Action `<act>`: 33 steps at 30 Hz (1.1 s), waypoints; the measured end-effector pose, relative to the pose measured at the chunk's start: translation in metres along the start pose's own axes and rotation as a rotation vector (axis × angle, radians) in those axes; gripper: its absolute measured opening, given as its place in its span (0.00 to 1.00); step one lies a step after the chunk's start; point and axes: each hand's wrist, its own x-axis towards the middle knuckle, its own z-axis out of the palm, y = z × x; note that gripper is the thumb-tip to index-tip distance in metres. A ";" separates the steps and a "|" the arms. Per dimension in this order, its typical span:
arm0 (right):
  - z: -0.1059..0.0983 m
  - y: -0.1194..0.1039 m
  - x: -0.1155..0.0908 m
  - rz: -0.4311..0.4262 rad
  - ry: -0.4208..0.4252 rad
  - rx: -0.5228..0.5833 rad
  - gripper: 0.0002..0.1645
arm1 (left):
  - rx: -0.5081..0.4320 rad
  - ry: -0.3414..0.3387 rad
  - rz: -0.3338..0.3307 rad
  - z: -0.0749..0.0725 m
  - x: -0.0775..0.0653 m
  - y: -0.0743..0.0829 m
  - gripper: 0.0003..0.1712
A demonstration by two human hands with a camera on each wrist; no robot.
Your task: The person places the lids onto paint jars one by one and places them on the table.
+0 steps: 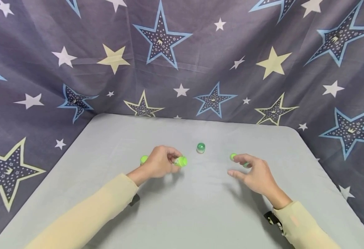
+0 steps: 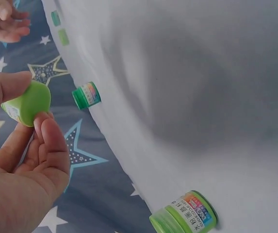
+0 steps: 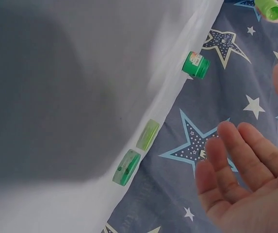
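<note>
In my left hand (image 1: 161, 162), thumb and fingers pinch a light green paint jar (image 1: 181, 161), tilted and raised off the table. Its open mouth shows in the right wrist view. My right hand (image 1: 256, 174) is held over the table with fingers spread apart and nothing between them. Close to its fingertips lie two lids, a light green lid (image 3: 148, 135) and a darker green lid (image 3: 127, 167). A green paint jar (image 1: 200, 148) stands upright between the hands, farther back. Another light green paint jar (image 2: 185, 213) stands left of my left hand, partly hidden by it in the head view.
A pale grey cloth covers the table (image 1: 191, 207). Behind it and at both sides hangs a dark curtain (image 1: 200, 69) printed with stars. Each wrist carries a dark strapped device (image 1: 273, 218).
</note>
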 end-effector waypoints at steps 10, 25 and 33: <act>-0.003 0.008 0.010 0.032 0.008 -0.021 0.25 | -0.003 0.004 0.017 0.002 -0.006 0.003 0.18; -0.003 0.020 0.027 0.121 -0.044 -0.085 0.25 | 0.008 -0.002 0.076 0.008 -0.018 0.011 0.19; 0.002 0.026 0.035 0.190 -0.088 -0.081 0.27 | -0.007 -0.015 0.093 0.010 -0.022 0.011 0.19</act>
